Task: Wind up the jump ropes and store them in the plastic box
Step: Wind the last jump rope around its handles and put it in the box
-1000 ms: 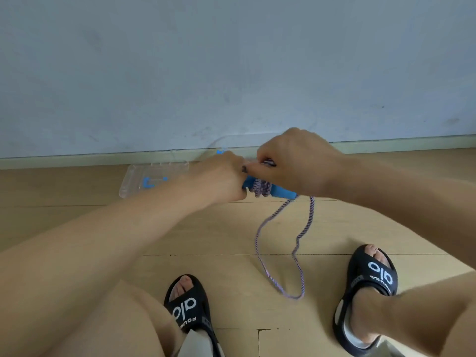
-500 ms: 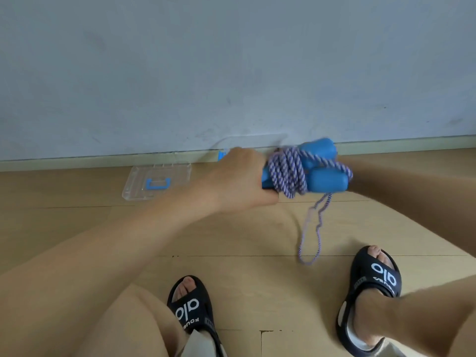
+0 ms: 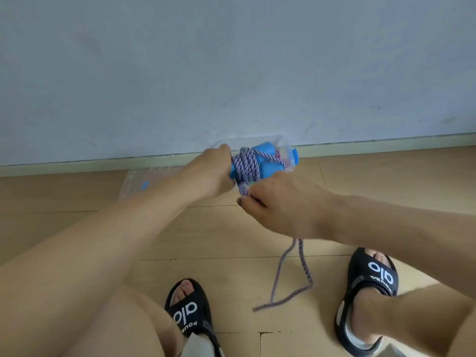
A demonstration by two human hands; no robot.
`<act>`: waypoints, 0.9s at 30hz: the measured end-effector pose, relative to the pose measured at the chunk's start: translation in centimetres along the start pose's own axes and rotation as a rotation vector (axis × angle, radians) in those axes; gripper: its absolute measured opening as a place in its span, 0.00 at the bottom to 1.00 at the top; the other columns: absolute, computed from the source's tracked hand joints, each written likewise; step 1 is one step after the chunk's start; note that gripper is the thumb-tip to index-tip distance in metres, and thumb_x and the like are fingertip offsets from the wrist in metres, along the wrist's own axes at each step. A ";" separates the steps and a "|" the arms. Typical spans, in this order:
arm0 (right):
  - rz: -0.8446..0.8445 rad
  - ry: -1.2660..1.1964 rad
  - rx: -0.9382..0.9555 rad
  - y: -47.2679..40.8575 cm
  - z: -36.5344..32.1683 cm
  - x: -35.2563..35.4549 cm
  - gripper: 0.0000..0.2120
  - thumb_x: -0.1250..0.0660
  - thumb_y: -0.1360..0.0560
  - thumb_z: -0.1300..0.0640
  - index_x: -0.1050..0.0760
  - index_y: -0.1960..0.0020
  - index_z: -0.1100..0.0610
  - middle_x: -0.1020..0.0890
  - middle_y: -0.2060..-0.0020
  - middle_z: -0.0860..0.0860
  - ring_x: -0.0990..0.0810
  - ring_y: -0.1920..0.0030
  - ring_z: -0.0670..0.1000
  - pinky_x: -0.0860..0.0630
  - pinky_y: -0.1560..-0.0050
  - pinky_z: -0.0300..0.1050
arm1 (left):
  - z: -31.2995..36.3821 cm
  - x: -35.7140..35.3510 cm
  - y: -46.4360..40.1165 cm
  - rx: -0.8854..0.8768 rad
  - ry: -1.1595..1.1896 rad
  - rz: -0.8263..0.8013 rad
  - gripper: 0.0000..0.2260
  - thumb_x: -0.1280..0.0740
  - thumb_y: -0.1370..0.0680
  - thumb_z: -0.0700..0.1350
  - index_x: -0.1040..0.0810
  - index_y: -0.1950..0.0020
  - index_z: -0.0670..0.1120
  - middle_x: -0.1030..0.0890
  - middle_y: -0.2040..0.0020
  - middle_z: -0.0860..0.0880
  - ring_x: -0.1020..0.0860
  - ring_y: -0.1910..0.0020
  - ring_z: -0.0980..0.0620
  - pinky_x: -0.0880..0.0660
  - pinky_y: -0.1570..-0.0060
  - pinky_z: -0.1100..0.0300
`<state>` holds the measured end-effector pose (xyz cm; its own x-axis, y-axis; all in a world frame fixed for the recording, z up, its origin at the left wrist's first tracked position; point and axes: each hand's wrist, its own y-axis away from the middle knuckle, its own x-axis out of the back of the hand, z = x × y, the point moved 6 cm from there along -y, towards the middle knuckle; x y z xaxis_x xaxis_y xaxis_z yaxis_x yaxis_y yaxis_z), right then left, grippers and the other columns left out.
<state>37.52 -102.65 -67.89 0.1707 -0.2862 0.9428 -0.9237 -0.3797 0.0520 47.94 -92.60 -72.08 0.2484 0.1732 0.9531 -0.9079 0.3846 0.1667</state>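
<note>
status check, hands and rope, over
Left hand grips blue handles. Right hand pinches rope, loose tail trailing. Plastic box behind, nothing blocking.

The arms are bare, without sleeves. Each foot wears a black open-toe slide sandal, the left sandal [image 3: 192, 314] at 6 o'clock, the right sandal [image 3: 371, 287] at 4 o'clock, with white letters on the strap.

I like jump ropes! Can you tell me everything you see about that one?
The jump rope has two blue, foam-looking handles side by side and a braided purple-and-white cord, mostly coiled around them. The left hand grips the handle ends; the right hand pinches the cord just below the coil. A loose loop dangles toward the floor.
</note>
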 end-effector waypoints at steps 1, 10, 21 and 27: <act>0.011 0.007 0.015 -0.3 0.2 0.7 0.23 0.45 0.18 0.49 0.38 0.70 0.56 0.32 0.75 0.51 0.34 0.74 0.49 0.31 0.68 0.49 | 0.7 -0.5 0.3 -0.041 -0.034 -0.020 0.08 0.37 0.27 0.46 0.35 0.53 0.47 0.26 0.60 0.49 0.27 0.64 0.49 0.26 0.66 0.53; 0.208 0.162 0.008 -3.9 3.6 5.7 0.28 0.44 0.19 0.41 0.38 0.72 0.56 0.33 0.76 0.51 0.34 0.72 0.51 0.42 0.71 0.45 | 5.5 -1.1 4.6 -0.247 -0.108 -0.045 0.11 0.34 0.27 0.43 0.36 0.52 0.50 0.32 0.66 0.54 0.31 0.69 0.56 0.36 0.73 0.59; -0.047 -0.247 -0.228 -3.3 8.9 0.6 0.26 0.44 0.19 0.40 0.24 0.59 0.60 0.21 0.64 0.55 0.24 0.61 0.54 0.29 0.63 0.44 | 6.8 3.6 8.2 -0.312 0.326 0.111 0.21 0.22 0.35 0.48 0.36 0.58 0.55 0.28 0.66 0.58 0.29 0.68 0.63 0.36 0.71 0.67; -0.002 -0.336 -0.258 -2.0 6.1 -2.4 0.19 0.52 0.15 0.54 0.36 0.64 0.52 0.26 0.67 0.55 0.28 0.62 0.58 0.27 0.53 0.53 | 0.9 4.4 3.7 0.024 0.563 0.205 0.27 0.21 0.36 0.49 0.31 0.45 0.46 0.23 0.56 0.51 0.28 0.63 0.54 0.32 0.66 0.60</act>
<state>41.09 -106.59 -72.23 0.2358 -0.5731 0.7849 -0.9715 -0.1599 0.1751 45.35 -91.25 -67.06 0.2016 0.6982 0.6869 -0.9621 0.2726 0.0053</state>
